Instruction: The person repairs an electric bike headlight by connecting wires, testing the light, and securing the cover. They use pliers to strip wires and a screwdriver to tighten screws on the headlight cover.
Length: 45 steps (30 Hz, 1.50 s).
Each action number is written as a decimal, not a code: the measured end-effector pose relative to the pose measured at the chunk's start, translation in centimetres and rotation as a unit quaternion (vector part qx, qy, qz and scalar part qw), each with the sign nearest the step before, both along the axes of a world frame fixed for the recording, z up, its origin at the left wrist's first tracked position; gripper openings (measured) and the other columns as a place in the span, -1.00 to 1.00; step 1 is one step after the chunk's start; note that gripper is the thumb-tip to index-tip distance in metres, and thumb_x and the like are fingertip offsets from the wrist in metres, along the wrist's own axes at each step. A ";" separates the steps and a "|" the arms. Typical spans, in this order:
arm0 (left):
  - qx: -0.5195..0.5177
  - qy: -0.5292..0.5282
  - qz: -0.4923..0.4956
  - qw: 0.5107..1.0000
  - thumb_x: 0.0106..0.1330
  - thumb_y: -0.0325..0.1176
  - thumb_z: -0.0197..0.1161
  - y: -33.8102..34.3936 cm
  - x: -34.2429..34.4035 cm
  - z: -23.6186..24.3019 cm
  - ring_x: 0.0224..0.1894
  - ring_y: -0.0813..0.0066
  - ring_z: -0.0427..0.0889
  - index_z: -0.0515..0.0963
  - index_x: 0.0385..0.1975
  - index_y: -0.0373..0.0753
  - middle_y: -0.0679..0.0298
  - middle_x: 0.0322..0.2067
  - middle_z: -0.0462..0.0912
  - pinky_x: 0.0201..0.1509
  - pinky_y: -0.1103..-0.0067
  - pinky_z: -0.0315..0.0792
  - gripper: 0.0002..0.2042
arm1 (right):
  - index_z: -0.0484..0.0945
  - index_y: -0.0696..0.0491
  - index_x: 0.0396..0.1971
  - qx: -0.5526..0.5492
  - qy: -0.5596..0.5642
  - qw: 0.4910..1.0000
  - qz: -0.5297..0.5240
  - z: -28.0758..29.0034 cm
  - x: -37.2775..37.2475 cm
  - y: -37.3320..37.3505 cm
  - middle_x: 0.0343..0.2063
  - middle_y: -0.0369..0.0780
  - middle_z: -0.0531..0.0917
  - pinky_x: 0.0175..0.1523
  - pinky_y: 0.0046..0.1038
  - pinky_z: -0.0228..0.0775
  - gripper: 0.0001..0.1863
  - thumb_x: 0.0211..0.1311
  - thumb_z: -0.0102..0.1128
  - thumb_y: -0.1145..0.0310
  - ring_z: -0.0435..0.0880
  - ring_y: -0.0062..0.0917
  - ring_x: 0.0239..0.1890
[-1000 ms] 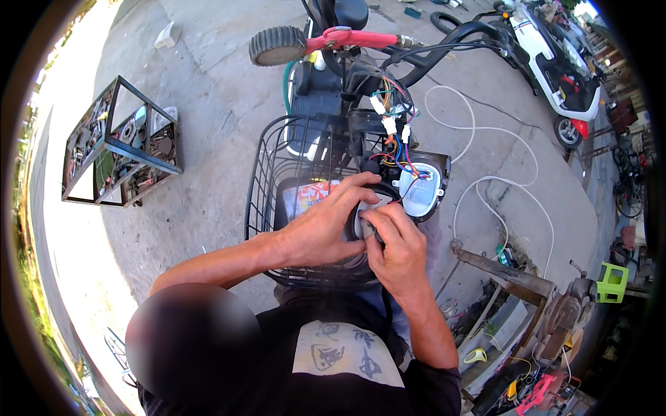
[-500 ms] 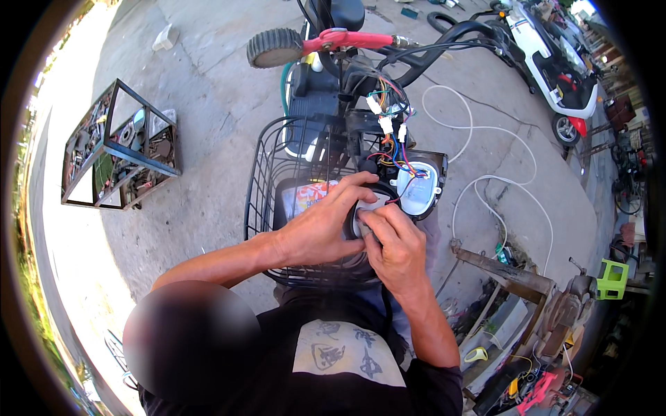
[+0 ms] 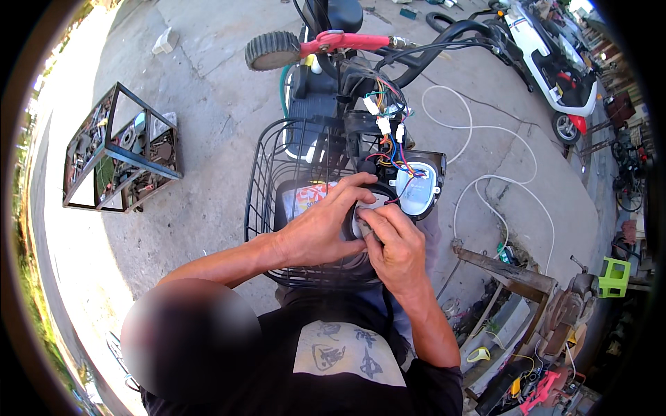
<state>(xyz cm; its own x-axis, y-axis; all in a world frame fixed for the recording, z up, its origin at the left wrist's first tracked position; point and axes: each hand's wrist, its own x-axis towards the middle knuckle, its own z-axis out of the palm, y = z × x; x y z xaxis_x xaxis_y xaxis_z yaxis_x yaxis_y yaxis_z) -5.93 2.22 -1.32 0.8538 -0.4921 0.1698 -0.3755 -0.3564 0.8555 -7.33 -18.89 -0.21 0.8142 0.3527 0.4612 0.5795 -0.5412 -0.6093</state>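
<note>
A round black-rimmed part with a greyish face (image 3: pixel 375 202), perhaps a lamp, sits at the near end of an electric bike, beside its wire basket (image 3: pixel 258 173). My left hand (image 3: pixel 312 227) curves round its left side, thumb and fingers bracing it. Over its near right side, my right hand (image 3: pixel 397 251) pinches with fingertips and thumb; whatever is between them is hidden. To the right rests a white rounded casing (image 3: pixel 416 194) in a dark frame, with coloured wires plugged into it. White connectors (image 3: pixel 384 125) on a loose wire bundle hang just beyond.
A red-handled tool with a black ribbed wheel (image 3: pixel 274 51) lies across the handlebar (image 3: pixel 444 45). An angled metal rack of parts (image 3: pixel 111 149) stands left. White hose (image 3: pixel 479 180) loops over the floor at right, near a wooden bench (image 3: pixel 506 272). A white scooter (image 3: pixel 544 59) is parked far right.
Both hands keep the same hold on the round part. Only a very slight shift of the whole view shows.
</note>
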 end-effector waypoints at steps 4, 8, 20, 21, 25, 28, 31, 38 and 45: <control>-0.003 0.006 0.000 1.000 0.18 -0.47 0.71 -0.1 0.1 0.1 0.66 -0.20 0.37 0.37 0.38 -0.20 -0.08 0.63 0.26 0.59 0.10 0.50 -0.21 | 0.79 0.13 0.06 0.022 0.027 0.999 -0.023 0.5 -0.4 -0.5 -0.20 -0.19 0.70 -0.22 -0.25 0.66 -0.63 0.25 0.54 0.64 0.82 -0.29 -0.28; 0.017 0.038 -0.003 0.999 0.18 -0.44 0.72 0.1 -0.1 0.5 0.66 -0.19 0.36 0.35 0.38 -0.17 -0.06 0.64 0.25 0.59 0.10 0.50 -0.20 | 0.70 0.17 0.16 0.127 0.053 0.988 -0.077 3.4 -0.8 -3.2 -0.31 -0.20 0.62 -0.31 -0.39 0.56 -0.65 0.44 0.52 0.53 0.72 -0.40 -0.42; 0.017 0.044 -0.010 0.999 0.21 -0.40 0.74 0.0 0.0 0.8 0.66 -0.21 0.35 0.36 0.25 -0.12 -0.06 0.65 0.22 0.57 0.09 0.50 -0.29 | 0.37 0.18 0.27 0.459 0.079 0.883 0.056 4.1 0.8 -1.9 0.08 -0.07 0.42 0.32 0.00 0.69 -0.66 0.60 0.04 0.69 0.71 -0.30 0.07; 0.018 0.045 -0.009 0.999 0.21 -0.39 0.74 0.0 0.1 0.8 0.66 -0.22 0.35 0.36 0.23 -0.12 -0.07 0.65 0.21 0.56 0.09 0.50 -0.30 | 0.37 0.19 0.26 0.452 0.058 0.888 0.059 3.9 1.0 -1.7 0.08 -0.07 0.43 0.34 0.02 0.68 -0.68 0.61 0.05 0.69 0.73 -0.28 0.08; 0.023 0.040 -0.010 0.999 0.22 -0.39 0.74 0.1 0.1 0.7 0.66 -0.23 0.35 0.37 0.17 -0.12 -0.07 0.65 0.20 0.54 0.10 0.52 -0.34 | 0.37 0.19 0.24 0.421 0.027 0.904 0.071 3.4 1.2 -1.2 0.10 -0.07 0.42 0.35 0.05 0.69 -0.73 0.68 0.10 0.63 0.78 -0.24 0.10; 0.026 0.057 -0.012 0.998 0.23 -0.39 0.74 0.0 0.1 1.0 0.67 -0.23 0.34 0.38 0.14 -0.12 -0.08 0.65 0.20 0.55 0.10 0.52 -0.37 | 0.37 0.19 0.25 0.423 0.024 0.902 0.081 2.9 1.5 -0.8 0.12 -0.07 0.40 0.37 0.03 0.69 -0.73 0.69 0.11 0.62 0.79 -0.24 0.12; 0.019 0.063 -0.013 0.998 0.22 -0.40 0.74 0.0 0.1 1.0 0.67 -0.23 0.34 0.39 0.13 -0.13 -0.08 0.65 0.20 0.55 0.11 0.52 -0.37 | 0.37 0.19 0.26 0.407 0.024 0.910 0.077 2.8 1.5 -0.8 0.13 -0.08 0.39 0.39 0.01 0.68 -0.72 0.69 0.11 0.63 0.79 -0.26 0.12; 0.021 0.046 -0.009 0.999 0.21 -0.42 0.74 -0.1 0.2 0.9 0.66 -0.23 0.36 0.39 0.13 -0.13 -0.10 0.65 0.20 0.54 0.11 0.54 -0.37 | 0.38 0.19 0.27 0.390 0.024 0.918 0.073 2.6 1.5 -0.8 0.13 -0.08 0.41 0.36 -0.06 0.67 -0.71 0.70 0.12 0.62 0.78 -0.28 0.12; 0.019 0.049 -0.008 0.999 0.20 -0.44 0.75 -0.1 0.1 0.8 0.65 -0.23 0.36 0.39 0.13 -0.14 -0.11 0.65 0.21 0.55 0.10 0.55 -0.36 | 0.39 0.19 0.29 0.361 0.020 0.930 0.073 2.5 1.4 -0.8 0.14 -0.07 0.45 0.30 -0.17 0.68 -0.69 0.69 0.15 0.63 0.78 -0.28 0.14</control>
<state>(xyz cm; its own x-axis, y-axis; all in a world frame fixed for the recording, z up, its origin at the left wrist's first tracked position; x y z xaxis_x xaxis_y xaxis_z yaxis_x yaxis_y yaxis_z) -5.83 2.15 -0.56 0.8579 -0.5096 0.0660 -0.2960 -0.3851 0.8741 -5.96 -19.71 2.28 0.8032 0.0716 0.5913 0.5841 0.0998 -0.8055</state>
